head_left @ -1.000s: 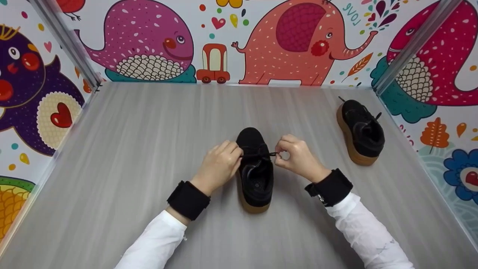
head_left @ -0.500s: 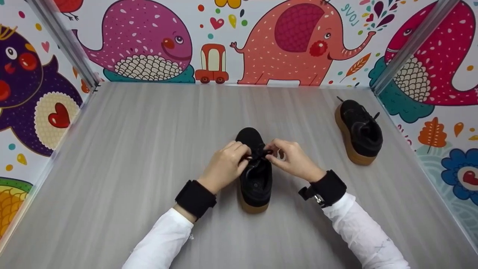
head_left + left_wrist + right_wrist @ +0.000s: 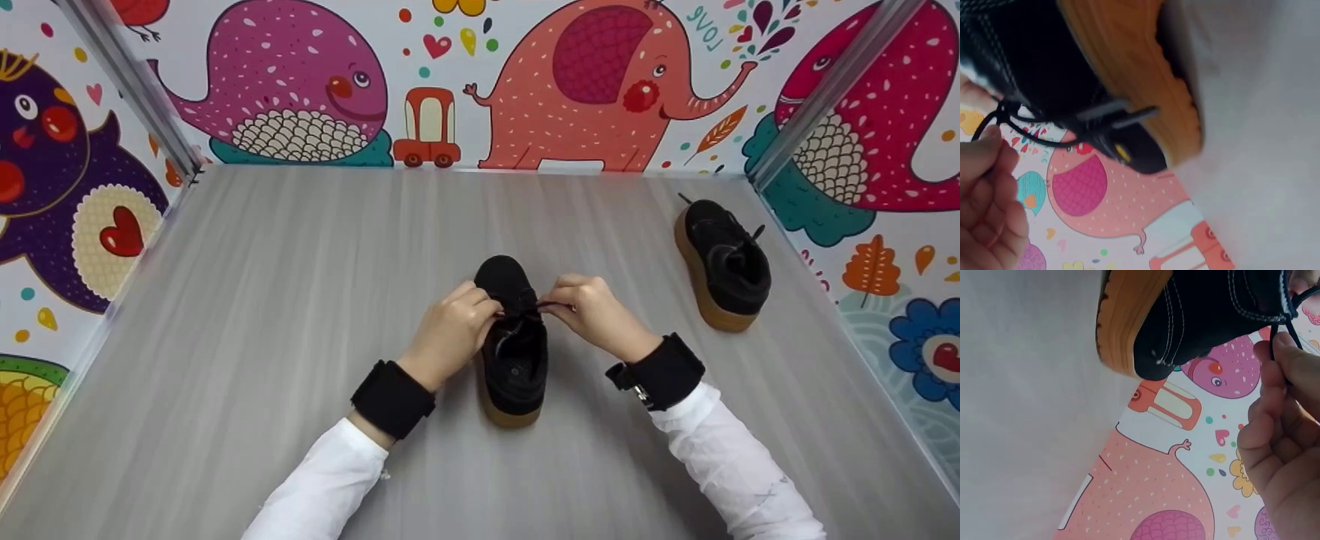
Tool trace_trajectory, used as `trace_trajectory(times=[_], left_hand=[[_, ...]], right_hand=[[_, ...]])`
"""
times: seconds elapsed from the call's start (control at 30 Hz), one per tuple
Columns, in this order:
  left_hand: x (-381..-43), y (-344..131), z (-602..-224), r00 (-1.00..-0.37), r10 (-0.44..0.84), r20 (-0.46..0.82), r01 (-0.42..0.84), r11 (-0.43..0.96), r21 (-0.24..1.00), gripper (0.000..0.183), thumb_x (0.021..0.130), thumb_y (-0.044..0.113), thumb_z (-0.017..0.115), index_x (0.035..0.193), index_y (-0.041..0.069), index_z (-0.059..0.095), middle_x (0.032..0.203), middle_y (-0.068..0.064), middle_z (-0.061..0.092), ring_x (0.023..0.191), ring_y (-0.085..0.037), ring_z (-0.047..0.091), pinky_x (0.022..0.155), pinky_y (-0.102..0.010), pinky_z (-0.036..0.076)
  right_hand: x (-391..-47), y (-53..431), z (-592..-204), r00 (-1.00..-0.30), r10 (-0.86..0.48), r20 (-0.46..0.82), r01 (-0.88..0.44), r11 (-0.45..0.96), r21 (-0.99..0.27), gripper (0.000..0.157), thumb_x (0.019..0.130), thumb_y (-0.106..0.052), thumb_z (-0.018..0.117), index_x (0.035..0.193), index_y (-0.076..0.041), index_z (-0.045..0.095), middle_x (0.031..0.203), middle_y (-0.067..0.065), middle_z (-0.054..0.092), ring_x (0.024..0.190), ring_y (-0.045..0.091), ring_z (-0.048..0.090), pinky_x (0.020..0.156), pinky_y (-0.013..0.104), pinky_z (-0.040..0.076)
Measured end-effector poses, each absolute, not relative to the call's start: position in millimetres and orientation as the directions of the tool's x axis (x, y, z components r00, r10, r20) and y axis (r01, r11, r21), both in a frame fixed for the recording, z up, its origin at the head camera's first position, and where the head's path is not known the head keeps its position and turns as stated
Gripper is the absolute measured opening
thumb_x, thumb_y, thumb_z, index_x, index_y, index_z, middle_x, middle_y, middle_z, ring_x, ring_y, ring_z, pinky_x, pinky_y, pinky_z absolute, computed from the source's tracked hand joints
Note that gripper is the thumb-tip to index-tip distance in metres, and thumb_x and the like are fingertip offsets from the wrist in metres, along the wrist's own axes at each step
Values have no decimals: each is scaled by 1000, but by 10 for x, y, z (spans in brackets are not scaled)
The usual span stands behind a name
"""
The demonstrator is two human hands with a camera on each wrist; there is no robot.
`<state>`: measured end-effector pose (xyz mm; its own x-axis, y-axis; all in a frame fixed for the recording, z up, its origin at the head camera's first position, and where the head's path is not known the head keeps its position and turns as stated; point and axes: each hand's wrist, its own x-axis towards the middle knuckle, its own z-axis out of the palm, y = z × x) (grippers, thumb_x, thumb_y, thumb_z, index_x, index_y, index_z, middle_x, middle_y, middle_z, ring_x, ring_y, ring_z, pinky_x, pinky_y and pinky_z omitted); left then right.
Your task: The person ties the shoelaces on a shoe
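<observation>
A black lace-up shoe [image 3: 514, 390] with a tan sole stands on the grey tabletop, its toe pointing away from me. At its left side my left hand [image 3: 451, 326] pinches a part of the black shoelace [image 3: 1043, 141] between thumb and finger. On the other side, my right hand [image 3: 598, 315] pinches lace too, drawn out to the right of the shoe. The right wrist view shows strands of that shoelace [image 3: 1296, 333] running into the thumb and fingertips. In the left wrist view, the lace forms a knot or crossing near the fingertips.
A matching black shoe [image 3: 724, 266] stands at the right, near the side panel, its lace ends sticking out. Panels with cartoon animals [image 3: 585, 82] enclose the back and sides. Metal posts [image 3: 142, 97] stand at the back corners.
The lace was stretched across the shoe between both hands; then the hands came together over it. Since then the right hand has drawn slightly away to the right, lace in its fingers.
</observation>
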<state>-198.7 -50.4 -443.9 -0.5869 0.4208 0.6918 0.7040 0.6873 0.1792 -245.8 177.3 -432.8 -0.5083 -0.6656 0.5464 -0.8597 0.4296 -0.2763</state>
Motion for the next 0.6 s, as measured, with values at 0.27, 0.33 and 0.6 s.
trace_trajectory(times=[0.27, 0.33, 0.6], left_hand=[[-1953, -663, -4467, -579, 430, 693, 702, 695, 156, 5, 79, 6, 74, 82, 3, 71, 76, -4, 66, 71, -16, 58, 64, -23, 53], [-1950, -689, -4476, -575, 429, 696, 704, 694, 154, 5, 79, 6, 74, 81, 3, 71, 76, -4, 66, 71, -17, 58, 65, -24, 54], [-1950, -754, -4525, -558, 434, 707, 707, 696, 130, 5, 80, 6, 72, 79, 2, 70, 75, -5, 66, 72, -19, 59, 64, -25, 54]], right_hand=[[-2484, 1863, -4340, -455, -686, 567, -884, 424, -197, 3, 79, -1, 74, 82, -1, 73, 71, 4, 60, 65, 12, 61, 56, 21, 51], [-2484, 1894, -4338, -451, -695, 560, -885, 430, -178, 2, 81, -2, 72, 82, -1, 73, 71, 4, 60, 66, 13, 60, 57, 21, 51], [-2479, 2019, -4379, -397, -708, 584, -903, 415, -110, 3, 83, 0, 69, 81, -2, 70, 73, 3, 59, 67, 14, 55, 57, 23, 48]])
